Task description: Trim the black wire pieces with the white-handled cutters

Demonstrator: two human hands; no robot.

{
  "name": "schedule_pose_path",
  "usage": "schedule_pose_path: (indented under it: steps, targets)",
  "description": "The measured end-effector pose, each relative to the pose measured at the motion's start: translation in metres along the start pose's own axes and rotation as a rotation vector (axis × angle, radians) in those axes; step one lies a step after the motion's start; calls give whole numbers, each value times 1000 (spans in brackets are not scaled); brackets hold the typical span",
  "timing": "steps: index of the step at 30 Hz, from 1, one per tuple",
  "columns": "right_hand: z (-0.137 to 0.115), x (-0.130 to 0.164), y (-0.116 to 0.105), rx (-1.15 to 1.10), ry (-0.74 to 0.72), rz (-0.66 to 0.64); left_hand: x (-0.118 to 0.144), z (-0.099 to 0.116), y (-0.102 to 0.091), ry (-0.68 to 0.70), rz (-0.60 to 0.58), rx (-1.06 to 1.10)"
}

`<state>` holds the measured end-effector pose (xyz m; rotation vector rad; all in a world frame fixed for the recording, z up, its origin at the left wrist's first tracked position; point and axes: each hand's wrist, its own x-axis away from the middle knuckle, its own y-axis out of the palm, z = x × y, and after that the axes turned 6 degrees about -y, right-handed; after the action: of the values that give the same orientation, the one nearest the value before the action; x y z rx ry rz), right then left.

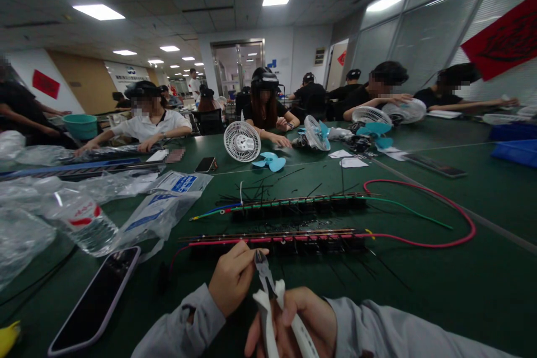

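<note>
My right hand [308, 313] grips a pair of diagonal cutters [265, 274] with white handles, its jaws pointing away from me. Beside the jaw tips, my left hand [232, 277] is closed, index finger and thumb together; whatever it pinches is too small to make out. Just beyond both hands lies a long black strip assembly with a red cable [323, 236] along it, the cable looping round at the right. Behind it rests a second such strip with a green wire [300, 201]. Thin black cable ties [388, 269] stick out of and lie around both strips.
At left are a phone [98, 299], a water bottle [84, 221] and plastic bags [161, 204]. Across the green table stand a fan grille [242, 141], blue fan blades [271, 162] and more fan parts. Several people sit around the far side. Blue trays [514, 152] stand at far right.
</note>
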<state>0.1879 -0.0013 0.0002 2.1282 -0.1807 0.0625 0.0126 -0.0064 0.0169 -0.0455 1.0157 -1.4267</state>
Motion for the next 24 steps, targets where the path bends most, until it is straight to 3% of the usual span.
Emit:
schedule_pose_path:
  steps: [7, 15, 24]
  targets:
    - [9, -5, -15, 30, -113, -61, 1, -3, 1, -5, 1, -10]
    - [7, -4, -7, 22, -102, -19, 1, -3, 1, -3, 1, 2]
    - [10, -5, -15, 36, -90, -18, 2, -4, 1, 3, 9, -8]
